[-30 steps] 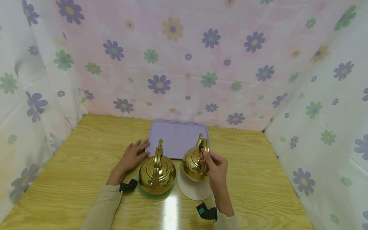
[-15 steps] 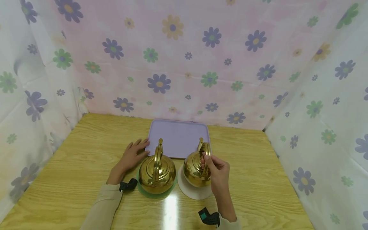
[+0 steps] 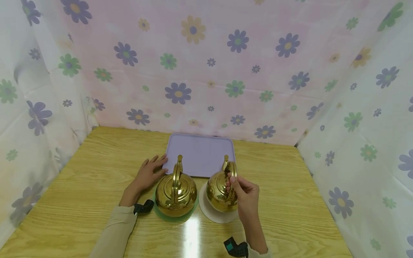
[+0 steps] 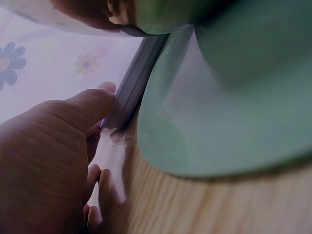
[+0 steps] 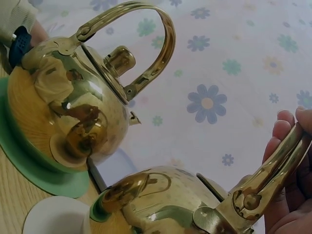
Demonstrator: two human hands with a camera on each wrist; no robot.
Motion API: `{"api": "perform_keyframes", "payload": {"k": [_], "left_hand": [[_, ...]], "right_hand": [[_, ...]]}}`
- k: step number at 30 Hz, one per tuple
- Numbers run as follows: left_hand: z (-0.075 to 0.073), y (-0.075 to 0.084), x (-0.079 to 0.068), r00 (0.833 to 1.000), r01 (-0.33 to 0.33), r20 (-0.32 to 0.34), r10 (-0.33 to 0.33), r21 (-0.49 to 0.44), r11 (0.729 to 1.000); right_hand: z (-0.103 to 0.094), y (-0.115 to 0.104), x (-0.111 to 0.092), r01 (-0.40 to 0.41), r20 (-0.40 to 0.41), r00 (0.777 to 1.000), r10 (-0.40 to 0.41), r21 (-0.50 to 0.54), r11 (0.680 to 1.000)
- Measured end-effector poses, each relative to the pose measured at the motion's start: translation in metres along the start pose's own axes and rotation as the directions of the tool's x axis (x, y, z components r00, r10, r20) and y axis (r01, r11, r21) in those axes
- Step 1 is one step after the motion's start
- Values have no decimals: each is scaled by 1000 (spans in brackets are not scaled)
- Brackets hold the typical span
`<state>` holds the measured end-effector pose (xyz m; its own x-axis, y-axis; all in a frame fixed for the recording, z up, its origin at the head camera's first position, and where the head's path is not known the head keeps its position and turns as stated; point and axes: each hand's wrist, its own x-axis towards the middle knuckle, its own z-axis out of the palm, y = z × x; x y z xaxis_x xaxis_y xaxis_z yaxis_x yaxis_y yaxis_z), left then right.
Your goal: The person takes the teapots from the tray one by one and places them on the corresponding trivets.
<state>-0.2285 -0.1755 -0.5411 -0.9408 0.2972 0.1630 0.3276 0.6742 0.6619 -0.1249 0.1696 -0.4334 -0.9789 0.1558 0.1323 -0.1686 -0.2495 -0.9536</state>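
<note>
My right hand [image 3: 247, 197] grips the upright handle of a shiny gold kettle [image 3: 218, 196], thumb and fingers curled round it. That kettle sits over a round off-white mat [image 3: 209, 214], its spout pointing toward the back. To its left, a second gold kettle [image 3: 180, 204] stands on a round green mat [image 3: 164, 217], handle up and spout also facing away. My left hand [image 3: 146, 175] lies beside the left edge of a lilac tray [image 3: 200, 152], fingers spread and mostly straight. In the left wrist view the thumb [image 4: 95, 105] is right at the tray's rim [image 4: 129, 92].
All of this stands on a wood-grain table [image 3: 284, 200]. A flowered cloth [image 3: 206, 71] hangs behind the table and along both sides. Black wrist devices sit on the left wrist [image 3: 144, 207] and the right wrist [image 3: 237, 248].
My right hand has brought the right kettle slightly toward me and to the right, more over the off-white mat. The left hand and the left kettle have stayed in place.
</note>
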Motion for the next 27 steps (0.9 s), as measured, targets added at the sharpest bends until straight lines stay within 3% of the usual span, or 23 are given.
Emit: {"api": "perform_keyframes", "payload": {"k": [11, 27], "left_hand": [[-1, 2, -1, 1000, 1, 1, -1, -2, 1000], [0, -1, 0, 1000, -4, -1, 4, -1, 1000]], "right_hand": [[2, 0, -10, 20, 54, 998, -19, -32, 999], [1, 1, -16, 30, 45, 999, -30, -2, 1000]]}}
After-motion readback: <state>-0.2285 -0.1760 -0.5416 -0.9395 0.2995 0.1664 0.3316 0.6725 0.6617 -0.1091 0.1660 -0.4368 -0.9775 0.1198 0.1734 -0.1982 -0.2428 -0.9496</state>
